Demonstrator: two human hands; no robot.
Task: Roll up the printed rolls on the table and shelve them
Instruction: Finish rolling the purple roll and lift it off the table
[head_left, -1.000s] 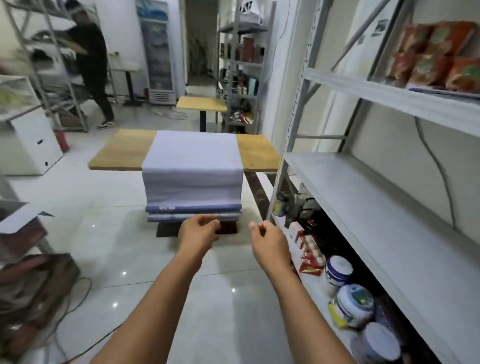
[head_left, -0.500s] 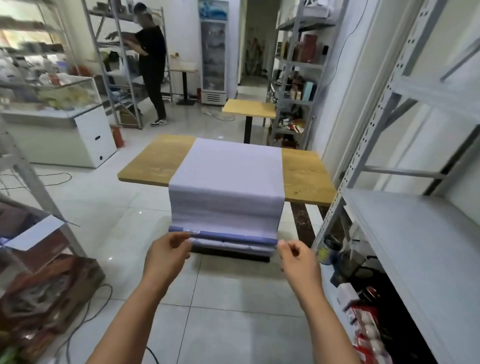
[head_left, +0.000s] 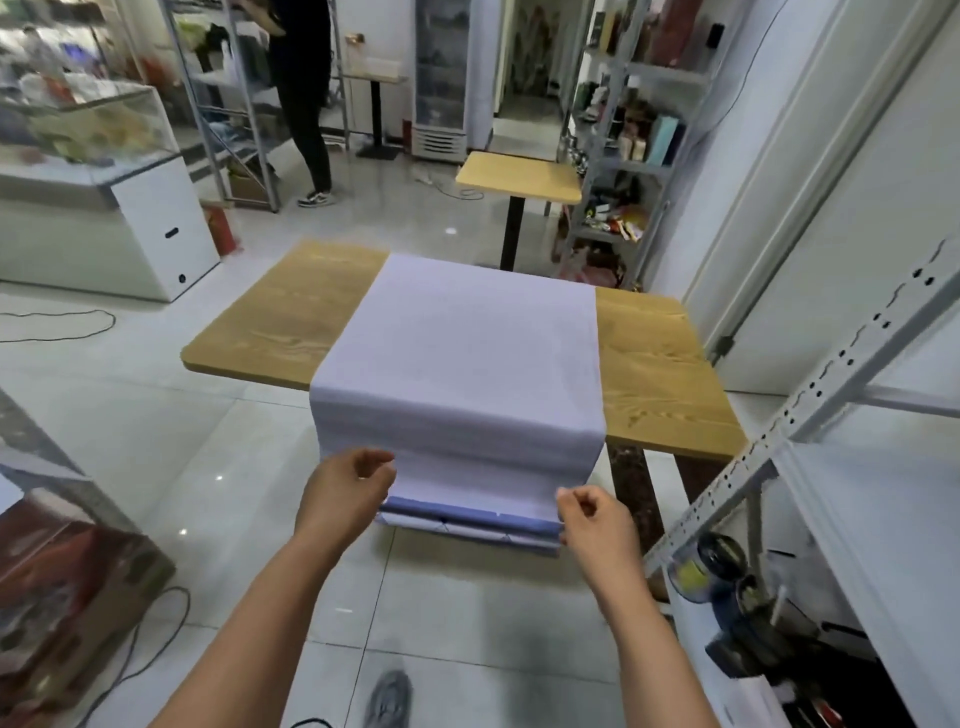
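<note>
Since a moment ago the left hand (head_left: 347, 499) and right hand (head_left: 597, 525) have closed in. Their fingers (head_left: 375, 460) now pinch the pale lilac printed sheet (head_left: 462, 364) hanging over the wooden bench's (head_left: 275, 322) near edge, so rolling looks ready to begin.

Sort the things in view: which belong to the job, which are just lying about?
Job: pale lilac printed sheet, left hand and right hand holding its end, long wooden table, grey metal shelf rack.
Lying about: small square wooden table, glass display counter, glass-door fridge.

There are two wooden tables, a large table (head_left: 270, 332) and a small table (head_left: 519, 174); one stack of printed sheets (head_left: 467, 364); two hands, left hand (head_left: 348, 499) and right hand (head_left: 597, 525); one standing person (head_left: 306, 104).
</note>
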